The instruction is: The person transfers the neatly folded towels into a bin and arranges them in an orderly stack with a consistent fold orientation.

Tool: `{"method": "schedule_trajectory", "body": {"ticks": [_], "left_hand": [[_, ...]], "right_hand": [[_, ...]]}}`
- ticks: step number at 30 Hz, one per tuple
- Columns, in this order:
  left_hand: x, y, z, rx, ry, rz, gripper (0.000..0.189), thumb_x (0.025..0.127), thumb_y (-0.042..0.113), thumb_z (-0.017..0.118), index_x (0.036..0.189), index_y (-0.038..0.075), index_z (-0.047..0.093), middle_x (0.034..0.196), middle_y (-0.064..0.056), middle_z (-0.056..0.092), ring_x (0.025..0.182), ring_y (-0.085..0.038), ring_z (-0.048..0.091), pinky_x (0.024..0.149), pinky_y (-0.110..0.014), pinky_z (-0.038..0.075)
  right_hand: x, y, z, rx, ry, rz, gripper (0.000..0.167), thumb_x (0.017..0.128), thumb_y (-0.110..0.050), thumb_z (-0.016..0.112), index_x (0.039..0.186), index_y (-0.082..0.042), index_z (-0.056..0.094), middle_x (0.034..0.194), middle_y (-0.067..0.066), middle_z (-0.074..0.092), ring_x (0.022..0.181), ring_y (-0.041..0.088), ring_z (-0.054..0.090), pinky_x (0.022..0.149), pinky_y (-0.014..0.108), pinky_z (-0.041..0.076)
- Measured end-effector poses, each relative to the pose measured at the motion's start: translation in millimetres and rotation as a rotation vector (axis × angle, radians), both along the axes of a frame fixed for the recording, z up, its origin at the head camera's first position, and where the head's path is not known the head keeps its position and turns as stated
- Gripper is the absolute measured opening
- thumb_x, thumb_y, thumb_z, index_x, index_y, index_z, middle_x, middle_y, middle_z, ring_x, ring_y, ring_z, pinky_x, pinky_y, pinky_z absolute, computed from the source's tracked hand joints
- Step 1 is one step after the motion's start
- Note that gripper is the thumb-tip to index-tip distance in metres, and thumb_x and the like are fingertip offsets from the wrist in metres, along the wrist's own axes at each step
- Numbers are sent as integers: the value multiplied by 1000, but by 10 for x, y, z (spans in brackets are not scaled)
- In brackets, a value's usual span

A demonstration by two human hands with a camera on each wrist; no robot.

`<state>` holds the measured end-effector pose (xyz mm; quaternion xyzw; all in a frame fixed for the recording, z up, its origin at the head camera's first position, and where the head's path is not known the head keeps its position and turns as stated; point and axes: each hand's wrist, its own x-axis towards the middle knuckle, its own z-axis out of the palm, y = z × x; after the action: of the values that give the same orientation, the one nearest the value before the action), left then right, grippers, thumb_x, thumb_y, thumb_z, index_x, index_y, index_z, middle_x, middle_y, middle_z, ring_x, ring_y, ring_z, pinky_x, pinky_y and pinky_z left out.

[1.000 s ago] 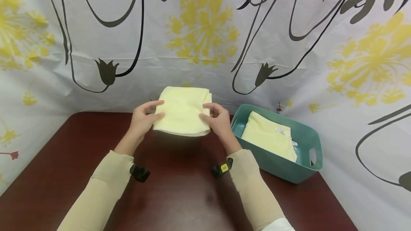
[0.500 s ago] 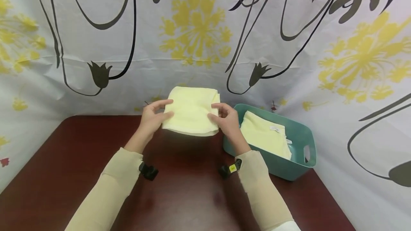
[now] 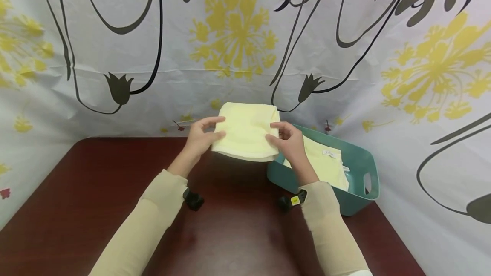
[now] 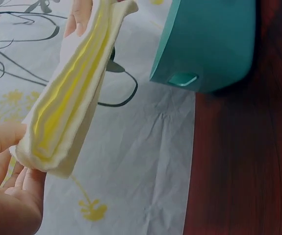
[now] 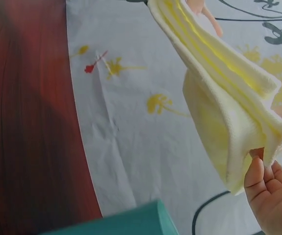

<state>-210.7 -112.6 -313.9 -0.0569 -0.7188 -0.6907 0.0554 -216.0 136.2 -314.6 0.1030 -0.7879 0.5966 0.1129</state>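
Note:
Both hands hold up a folded pale-yellow towel [image 3: 246, 131] above the table. My left hand [image 3: 199, 139] pinches its left side, thumb on the front face. On the opposite side, my right hand [image 3: 290, 143] grips the edge in the same way. Seen from the left wrist, the folded layers of the towel [image 4: 67, 103] lie stacked along one edge. The right wrist view shows the layers of the towel [image 5: 224, 93] spread a little apart near the fingers. To the right stands a teal basket [image 3: 362, 173], with another yellow towel [image 3: 322, 163] inside bearing white tags.
The dark red-brown table [image 3: 115, 199] spreads under the arms. Behind it hangs a white cloth [image 3: 161, 54] printed with yellow and grey flowers. The right forearm passes in front of the basket's near left side.
Both hands have carried the held towel to the right, relative to the basket, so that it now overlaps the basket's left end. The basket and the towel inside it stay put.

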Motion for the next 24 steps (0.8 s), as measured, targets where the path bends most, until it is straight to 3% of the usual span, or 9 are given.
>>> {"method": "schedule_trajectory", "body": {"ticks": [11, 19, 24], "left_hand": [[-139, 316, -2, 6, 15, -54, 38, 78, -1, 69, 114, 6, 64, 110, -9, 57, 90, -20, 54, 66, -27, 48], [-171, 514, 43, 33, 0, -90, 37, 78, -2, 69, 113, 6, 65, 107, -11, 58, 86, -27, 58, 64, -28, 49], [-213, 608, 45, 29, -3, -89, 36, 78, -2, 69, 112, 8, 66, 107, -10, 58, 88, -24, 56, 65, -28, 49]], "right_hand": [[24, 347, 37, 46, 4, -22, 36, 78, -11, 73, 110, 0, 63, 91, 15, 60, 64, 12, 53, 56, 21, 45], [160, 476, 179, 71, 0, -60, 35, 79, -5, 70, 111, 5, 60, 92, 18, 58, 65, 11, 52, 57, 19, 45], [94, 608, 108, 88, 1, -85, 37, 78, -12, 73, 111, 1, 62, 91, 12, 60, 68, 12, 54, 58, 20, 46]]}}
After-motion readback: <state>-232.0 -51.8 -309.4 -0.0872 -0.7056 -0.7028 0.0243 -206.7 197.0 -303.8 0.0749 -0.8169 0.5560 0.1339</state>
